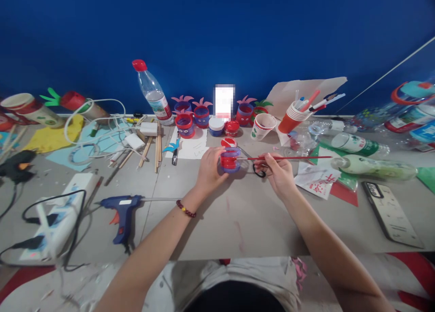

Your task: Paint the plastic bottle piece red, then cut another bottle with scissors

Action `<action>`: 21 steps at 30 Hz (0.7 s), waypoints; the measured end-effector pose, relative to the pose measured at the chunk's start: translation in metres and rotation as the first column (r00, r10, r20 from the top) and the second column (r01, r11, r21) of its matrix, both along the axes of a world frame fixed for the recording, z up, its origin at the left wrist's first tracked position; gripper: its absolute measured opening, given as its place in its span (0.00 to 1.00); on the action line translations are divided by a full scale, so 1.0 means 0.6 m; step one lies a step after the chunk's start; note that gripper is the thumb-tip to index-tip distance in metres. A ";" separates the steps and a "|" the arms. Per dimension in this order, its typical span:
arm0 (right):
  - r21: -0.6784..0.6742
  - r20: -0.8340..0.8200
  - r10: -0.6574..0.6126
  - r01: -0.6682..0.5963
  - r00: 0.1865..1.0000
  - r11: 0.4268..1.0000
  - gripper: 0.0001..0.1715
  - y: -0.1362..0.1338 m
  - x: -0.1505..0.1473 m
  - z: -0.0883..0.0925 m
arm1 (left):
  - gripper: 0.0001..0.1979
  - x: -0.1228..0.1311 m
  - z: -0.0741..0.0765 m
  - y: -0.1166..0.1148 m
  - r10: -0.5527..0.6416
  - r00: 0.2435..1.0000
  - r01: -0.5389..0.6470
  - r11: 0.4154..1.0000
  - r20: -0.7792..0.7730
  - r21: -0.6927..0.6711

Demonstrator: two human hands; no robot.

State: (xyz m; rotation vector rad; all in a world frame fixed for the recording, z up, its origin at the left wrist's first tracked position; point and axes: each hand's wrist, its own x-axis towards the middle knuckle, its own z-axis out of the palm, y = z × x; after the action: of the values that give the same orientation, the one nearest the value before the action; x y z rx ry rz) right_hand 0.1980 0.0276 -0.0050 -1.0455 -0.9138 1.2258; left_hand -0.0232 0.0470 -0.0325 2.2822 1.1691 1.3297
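My left hand grips a small cup-shaped piece painted red with purple rims, its side turned to the right. In the fingers of my right hand is a thin red paintbrush. The brush lies level, and its tip touches or nearly touches the red side of the piece. Just behind the piece is a round red-and-white lid or open pot. Black-handled scissors lie partly under my right hand. Farther back stand a closed red paint jar and a white-lidded blue jar.
Several painted cups with leaf tops stand along the blue wall. A blue glue gun and a power strip lie at left with cables. At right are a cup of pens, plastic bottles and a phone.
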 end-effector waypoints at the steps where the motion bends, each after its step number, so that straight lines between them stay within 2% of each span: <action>1: -0.009 0.000 -0.003 0.003 1.000 1.000 0.24 0.000 -0.001 0.000 | 0.28 0.001 0.000 0.000 0.006 1.000 -0.006 1.000 -0.003 0.006; 7: -0.010 -0.007 -0.019 0.019 1.000 1.000 0.25 -0.001 -0.002 0.004 | 0.29 0.000 0.002 -0.003 0.022 1.000 -0.022 1.000 0.010 -0.023; 14: 0.015 -0.010 -0.026 0.026 1.000 1.000 0.24 0.002 0.004 0.005 | 0.29 0.000 0.003 -0.004 0.018 0.997 -0.019 1.000 0.079 0.012; 21: 0.002 -0.030 -0.069 0.069 0.997 0.998 0.24 0.004 0.003 0.009 | 0.31 0.000 0.004 -0.006 0.025 0.995 -0.023 0.999 0.095 -0.031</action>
State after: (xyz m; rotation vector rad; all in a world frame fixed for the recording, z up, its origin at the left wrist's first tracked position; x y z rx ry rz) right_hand 0.1998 0.0297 0.0006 -1.0451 -0.8492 1.1791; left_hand -0.0230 0.0432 -0.0303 2.1649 1.1804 1.4037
